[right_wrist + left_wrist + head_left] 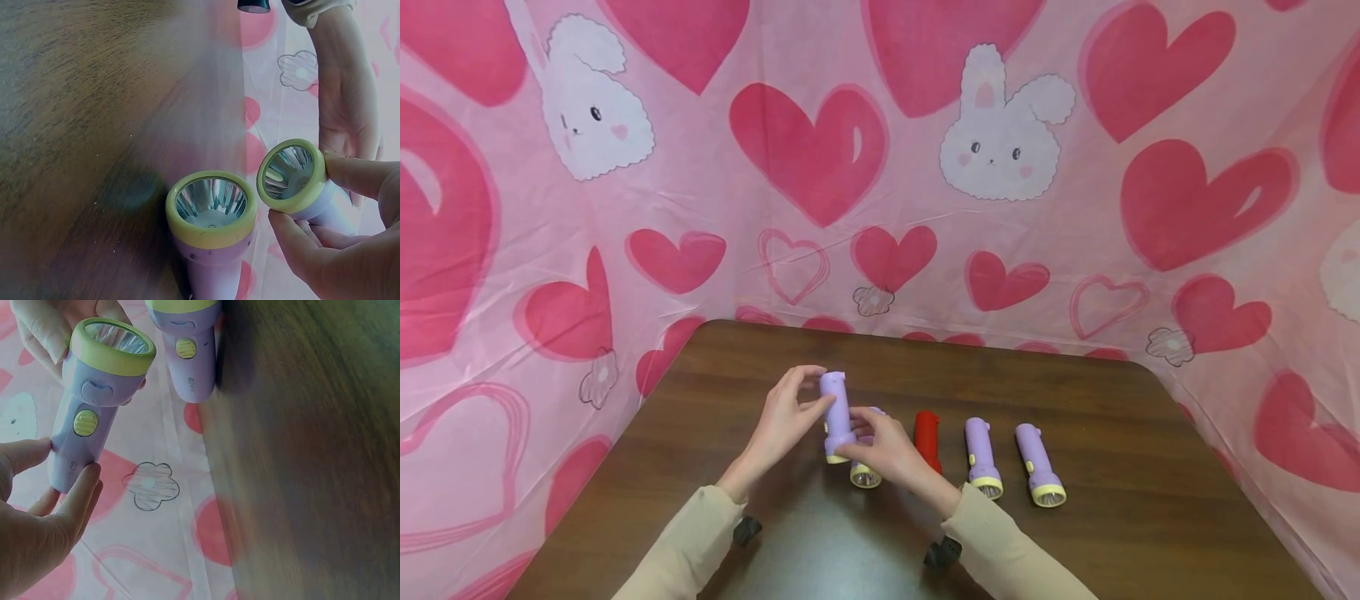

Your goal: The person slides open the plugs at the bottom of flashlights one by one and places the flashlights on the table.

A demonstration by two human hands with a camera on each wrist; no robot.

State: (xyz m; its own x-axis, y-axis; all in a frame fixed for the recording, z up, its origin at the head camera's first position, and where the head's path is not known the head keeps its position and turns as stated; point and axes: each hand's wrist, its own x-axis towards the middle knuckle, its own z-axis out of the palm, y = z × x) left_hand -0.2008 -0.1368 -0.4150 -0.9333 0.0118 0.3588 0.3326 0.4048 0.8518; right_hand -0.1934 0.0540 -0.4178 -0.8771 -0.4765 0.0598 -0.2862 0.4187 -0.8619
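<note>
A purple flashlight with a yellow rim (836,412) is held up between both hands, its lens end toward me. My left hand (786,414) pinches the tail end of its body, thumb on one side and fingers on the other, as the left wrist view shows. At the head, my right hand (350,237) grips the yellow rim between thumb and fingers. A second purple flashlight (866,475) lies on the table just beside it, partly hidden behind the right hand. The held flashlight's yellow switch (85,423) faces the left wrist camera.
To the right on the brown wooden table (1112,433) lie a red flashlight (927,435), partly covered by the right hand, and two more purple flashlights, one nearer (981,454) and one farther right (1038,462). A pink heart-patterned cloth (910,183) hangs behind the table.
</note>
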